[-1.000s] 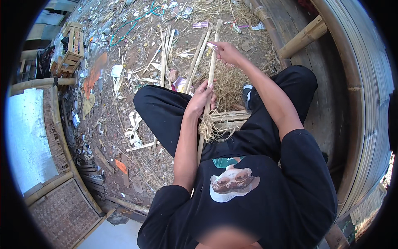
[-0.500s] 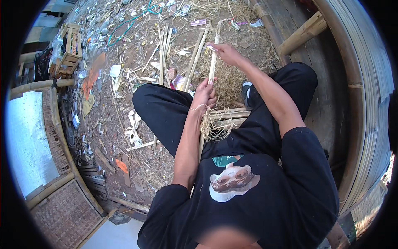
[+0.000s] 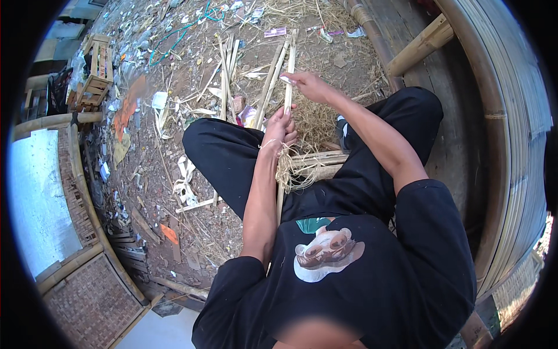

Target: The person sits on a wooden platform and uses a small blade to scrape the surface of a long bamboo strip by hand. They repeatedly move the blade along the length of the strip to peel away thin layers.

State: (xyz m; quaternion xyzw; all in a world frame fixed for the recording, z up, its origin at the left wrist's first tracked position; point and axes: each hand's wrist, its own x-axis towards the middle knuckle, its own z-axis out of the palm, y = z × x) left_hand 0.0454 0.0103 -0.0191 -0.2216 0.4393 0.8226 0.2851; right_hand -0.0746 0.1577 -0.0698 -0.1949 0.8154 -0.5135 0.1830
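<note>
A long pale bamboo strip [image 3: 292, 58] points away from me, its far end over the littered ground. My left hand [image 3: 280, 128] is closed round its near part, just beyond my left knee. Farther up, my right hand [image 3: 311, 87] is closed at the strip, coming in from the right. A small pale bit shows at its fingertips; what it holds cannot be made out. Below my left wrist, a bundle of thin straw-coloured fibres [image 3: 296, 174] hangs by a low piece of split bamboo [image 3: 319, 157] between my legs.
More bamboo strips [image 3: 272, 81] lie or lean beyond my left knee. Fine shavings [image 3: 325, 125] pile up beyond the bamboo piece. A wooden crate [image 3: 97, 72] stands at the far left, and woven panels [image 3: 93, 296] line the near left. A bamboo post [image 3: 421, 46] and bench edge border the right.
The strip's far end has swung a little to the left. My right hand has shifted left and slightly nearer to me along it. My left hand has moved slightly left, still gripping.
</note>
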